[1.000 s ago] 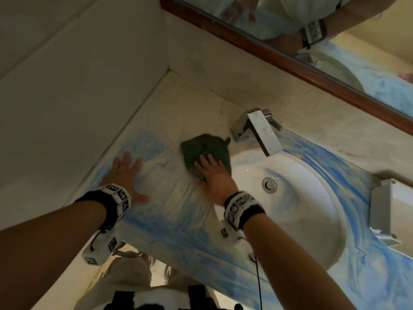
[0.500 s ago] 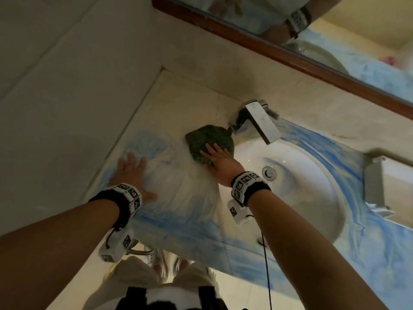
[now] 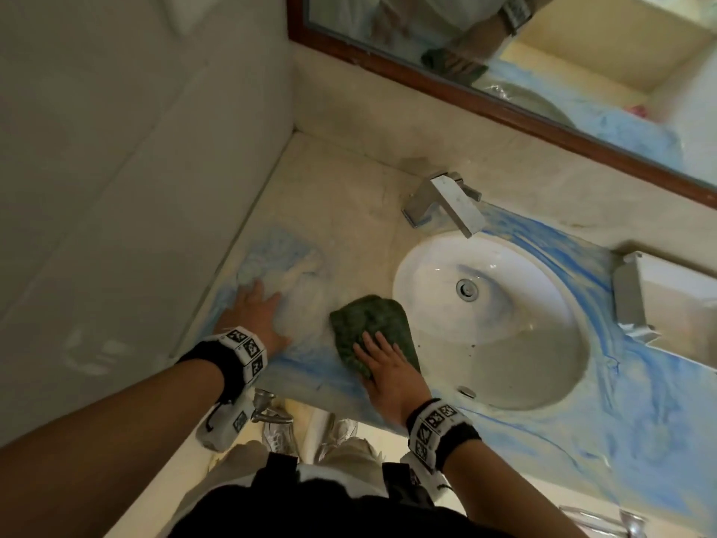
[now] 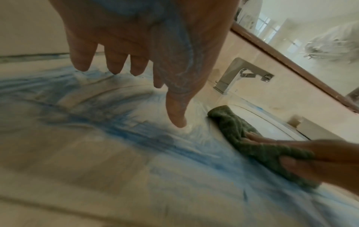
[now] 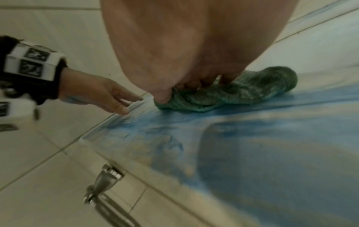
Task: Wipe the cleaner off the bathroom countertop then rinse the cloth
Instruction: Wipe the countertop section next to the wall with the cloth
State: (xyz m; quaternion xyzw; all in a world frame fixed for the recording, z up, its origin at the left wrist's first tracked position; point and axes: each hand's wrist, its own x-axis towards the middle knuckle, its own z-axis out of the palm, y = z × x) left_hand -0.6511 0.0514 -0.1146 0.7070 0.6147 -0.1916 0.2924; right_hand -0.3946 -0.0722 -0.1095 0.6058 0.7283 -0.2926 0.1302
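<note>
A dark green cloth (image 3: 368, 320) (image 4: 233, 127) (image 5: 252, 87) lies bunched on the beige countertop (image 3: 341, 211), just left of the sink's front rim. My right hand (image 3: 388, 366) (image 4: 320, 153) (image 5: 184, 46) presses on its near half. The fingers lie fairly straight over it and the thumb sits on its left edge. My left hand (image 3: 256, 312) (image 4: 145, 38) (image 5: 97, 90) rests flat on the counter to the left, fingers spread in blue cleaner (image 3: 271, 250). Blue smears (image 3: 640, 421) also cover the front edge and the counter right of the sink.
The white oval sink (image 3: 504, 324) has a square chrome faucet (image 3: 450, 203) (image 4: 239, 73) behind it. A wood-framed mirror (image 3: 543, 71) runs along the back. A tiled wall (image 3: 116, 188) closes the left side. A pale box (image 3: 667, 304) stands at right, and a metal fitting (image 3: 264, 405) (image 5: 103, 181) hangs under the counter.
My right hand has dragged the cloth from beside the faucet toward the counter's front edge. My left hand has stayed planted in the foam.
</note>
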